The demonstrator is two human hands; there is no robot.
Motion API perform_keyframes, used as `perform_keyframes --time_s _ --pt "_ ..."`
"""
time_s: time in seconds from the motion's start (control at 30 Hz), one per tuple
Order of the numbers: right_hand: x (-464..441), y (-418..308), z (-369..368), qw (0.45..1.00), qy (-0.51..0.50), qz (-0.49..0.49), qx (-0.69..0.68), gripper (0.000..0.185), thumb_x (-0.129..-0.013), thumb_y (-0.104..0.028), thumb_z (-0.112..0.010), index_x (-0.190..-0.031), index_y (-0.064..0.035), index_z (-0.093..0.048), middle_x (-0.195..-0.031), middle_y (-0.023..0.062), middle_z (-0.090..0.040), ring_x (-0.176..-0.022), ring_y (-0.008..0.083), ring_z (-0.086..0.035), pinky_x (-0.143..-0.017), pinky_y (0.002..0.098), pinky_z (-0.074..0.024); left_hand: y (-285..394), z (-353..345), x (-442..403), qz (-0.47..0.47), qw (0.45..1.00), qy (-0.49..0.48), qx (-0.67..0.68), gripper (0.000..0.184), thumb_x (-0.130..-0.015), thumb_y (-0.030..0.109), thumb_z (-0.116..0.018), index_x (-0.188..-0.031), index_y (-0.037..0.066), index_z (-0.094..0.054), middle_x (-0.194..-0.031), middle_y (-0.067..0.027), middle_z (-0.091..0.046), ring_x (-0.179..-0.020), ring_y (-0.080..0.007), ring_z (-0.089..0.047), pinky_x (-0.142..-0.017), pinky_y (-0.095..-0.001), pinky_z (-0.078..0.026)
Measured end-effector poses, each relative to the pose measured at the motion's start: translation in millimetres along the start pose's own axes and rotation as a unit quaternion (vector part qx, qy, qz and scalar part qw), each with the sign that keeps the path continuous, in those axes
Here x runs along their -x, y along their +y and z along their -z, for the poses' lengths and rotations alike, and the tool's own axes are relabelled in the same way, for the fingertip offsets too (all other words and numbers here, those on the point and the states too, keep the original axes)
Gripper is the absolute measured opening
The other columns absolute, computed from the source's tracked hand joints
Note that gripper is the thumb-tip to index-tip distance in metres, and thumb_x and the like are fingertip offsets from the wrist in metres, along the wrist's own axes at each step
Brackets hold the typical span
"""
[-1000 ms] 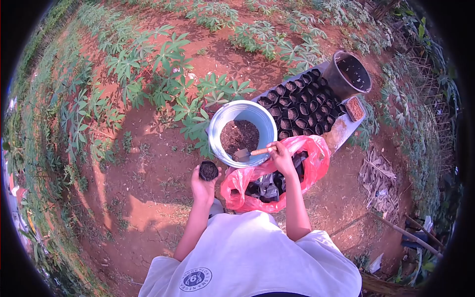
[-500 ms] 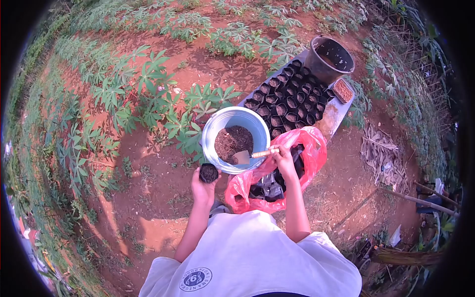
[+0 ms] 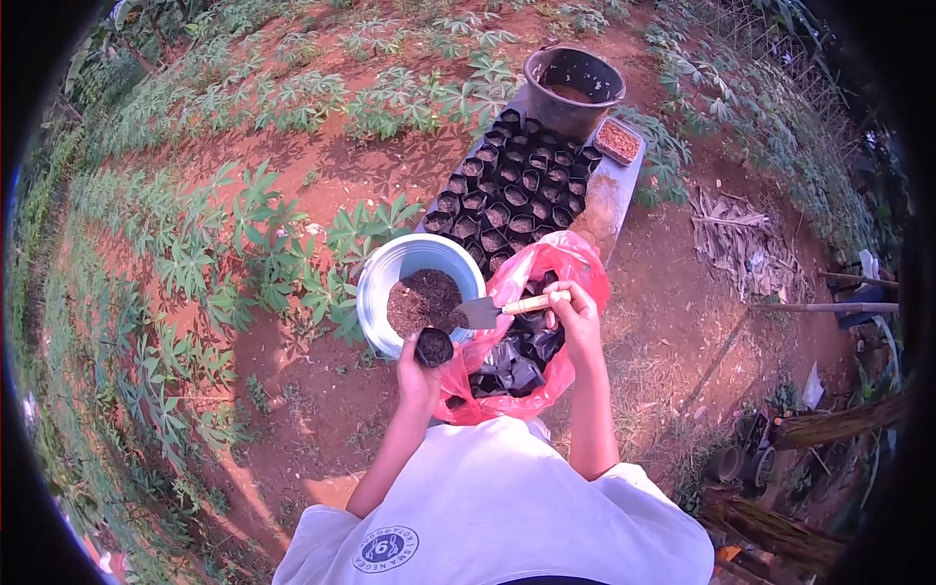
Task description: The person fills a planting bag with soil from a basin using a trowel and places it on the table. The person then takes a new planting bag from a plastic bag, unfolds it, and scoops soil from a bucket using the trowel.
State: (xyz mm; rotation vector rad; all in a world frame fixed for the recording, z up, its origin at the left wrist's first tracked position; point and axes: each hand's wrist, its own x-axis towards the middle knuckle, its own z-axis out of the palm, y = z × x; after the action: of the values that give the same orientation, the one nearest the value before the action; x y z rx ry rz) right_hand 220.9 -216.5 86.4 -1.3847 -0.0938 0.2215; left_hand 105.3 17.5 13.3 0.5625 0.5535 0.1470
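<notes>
The left hand (image 3: 417, 380) has its grip closed around a small black pot (image 3: 434, 347) filled with dark soil, held at the centre of the frame by the lower right edge of a pale blue bucket (image 3: 374, 325). The right hand (image 3: 577, 317), right of centre, has its grip closed on the wooden handle of a small trowel (image 3: 509, 307); the blade overlaps the bucket's right rim, though I can't tell whether it touches. A round badge (image 3: 385, 549) on the white shirt (image 3: 517, 497), lower left of centre, shows a 9 and what seems to read "SMA NEGER"; its remaining letters are too small. A red plastic bag (image 3: 585, 261) of black plastic sits below the right hand. Upper centre, a table (image 3: 606, 200) carries rows of black pots (image 3: 517, 195).
</notes>
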Motion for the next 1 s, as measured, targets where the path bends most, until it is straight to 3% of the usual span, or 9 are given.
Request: perform_keyframes --time_s 0.2,0.47,0.7,0.8,1.0 --pt "-1.4 -19.6 18.6 0.999 -0.018 0.035 -0.014 0.013 -0.095 -0.012 -0.062 -0.104 -0.0025 -0.061 -0.079 -0.0016 -0.059 -0.061 0.0036 -0.051 -0.056 0.0194 -0.0400 -27.5 -22.4 -1.6 0.006 0.999 0.027 0.018 0.036 -0.103 0.032 -0.039 -0.115 0.001 -0.055 -0.101 -0.0150 -0.066 -0.091 -0.0288 -0.065 -0.078 -0.0440 -0.054" --pt "-12.6 -28.4 32.1 0.995 -0.093 0.020 -0.024 0.013 -0.095 -0.012 -0.063 -0.103 -0.0014 -0.061 -0.082 -0.0011 -0.059 -0.063 0.0040 -0.052 -0.057 0.0193 -0.0411 -48.4 -41.7 5.9 -0.060 0.997 0.027 0.043 0.032 -0.103 0.025 -0.040 -0.124 0.005 -0.054 -0.119 -0.0097 -0.064 -0.113 -0.0234 -0.060 -0.097 -0.0418 -0.048" --pt "-20.7 -32.5 23.9 0.987 -0.155 -0.003 0.050 0.011 -0.094 -0.012 -0.065 -0.101 -0.0045 -0.062 -0.081 -0.0033 -0.058 -0.066 0.0032 -0.051 -0.059 0.0197 -0.0413 -55.8 -53.7 24.0 -0.078 0.993 0.088 0.028 0.036 -0.104 0.027 -0.035 -0.123 0.003 -0.055 -0.122 -0.0106 -0.064 -0.112 -0.0241 -0.061 -0.097 -0.0444 -0.048" --pt "-22.7 -35.0 21.4 0.978 -0.192 0.003 0.080 0.009 -0.093 -0.011 -0.065 -0.099 -0.0053 -0.062 -0.082 -0.0043 -0.058 -0.068 0.0026 -0.050 -0.060 0.0199 -0.0409 -62.0 -51.5 25.2 -0.101 0.990 0.090 0.051 0.029 -0.102 0.028 -0.043 -0.117 0.007 -0.056 -0.115 -0.0085 -0.064 -0.105 -0.0222 -0.064 -0.088 -0.0468 -0.053" --pt "-29.6 -45.7 17.5 0.953 -0.240 0.069 0.172 0.016 -0.086 -0.006 -0.069 -0.100 0.0003 -0.062 -0.088 0.0087 -0.065 -0.081 0.0158 -0.062 -0.073 0.0307 -0.0487 -75.2 -50.6 22.2 -0.116 0.984 0.122 0.059 0.029 -0.103 0.028 -0.041 -0.117 0.008 -0.056 -0.113 -0.0068 -0.065 -0.104 -0.0207 -0.064 -0.087 -0.0431 -0.053"
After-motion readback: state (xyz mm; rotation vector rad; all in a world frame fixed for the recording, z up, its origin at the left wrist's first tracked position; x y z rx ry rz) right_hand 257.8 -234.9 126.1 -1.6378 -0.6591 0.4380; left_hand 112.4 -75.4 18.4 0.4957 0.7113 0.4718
